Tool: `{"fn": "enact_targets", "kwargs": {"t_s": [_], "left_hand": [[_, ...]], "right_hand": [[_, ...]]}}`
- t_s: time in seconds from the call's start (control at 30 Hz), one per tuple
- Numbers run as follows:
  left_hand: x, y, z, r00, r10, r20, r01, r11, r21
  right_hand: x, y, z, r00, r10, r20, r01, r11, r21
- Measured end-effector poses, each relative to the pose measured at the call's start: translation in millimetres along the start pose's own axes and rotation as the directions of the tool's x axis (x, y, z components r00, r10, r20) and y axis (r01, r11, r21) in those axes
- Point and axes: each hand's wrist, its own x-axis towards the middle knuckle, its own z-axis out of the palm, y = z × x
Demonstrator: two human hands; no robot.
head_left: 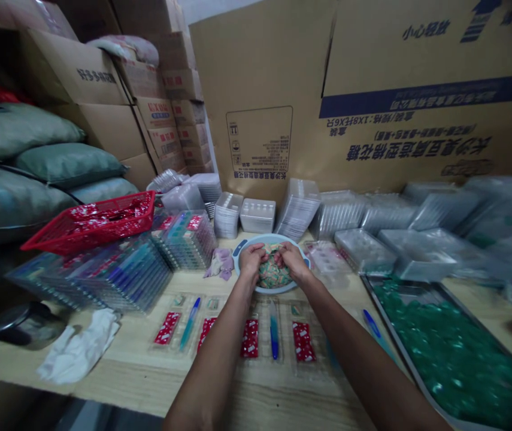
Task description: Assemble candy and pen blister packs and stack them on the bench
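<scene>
My left hand (252, 262) and my right hand (292, 260) are together over a pale blue basin (270, 292) with a dark handle. Inside the basin lies a heap of small green and orange-pink pieces (273, 274). Both hands have their fingers closed in a pinch above the heap; what they pinch is too small to make out. Below my wrists, a row of clear plastic trays (166, 342) holds red patterned packets (302, 341), blue-green pen-shaped items (274, 329) and small green pieces. My forearms hide part of this row.
A metal tray of green wrapped pieces (453, 353) lies right. Clear trays (258, 215) stand stacked behind the basin. At left are filled tray stacks (116, 275), a red basket (89, 230), a white glove (78, 347) and a dark-lidded jar (24, 323). Cartons (256, 90) rise behind.
</scene>
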Motion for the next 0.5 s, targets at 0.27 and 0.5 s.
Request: {"fn": "enact_targets", "kwargs": {"t_s": [0.27,0.5], "left_hand": [[-5.5,3.6,3.0,0.998,0.036,0.058,-0.035,0.999,-0.007],[-6.2,4.9,4.1,0.994,0.019,0.105,-0.018,1.0,-0.015]], "right_hand": [[-0.4,-0.7,1.6,0.994,0.055,0.09,-0.052,0.998,-0.036],[3.1,5.0,0.3,0.987,0.044,0.155,-0.04,0.999,-0.028]]}}
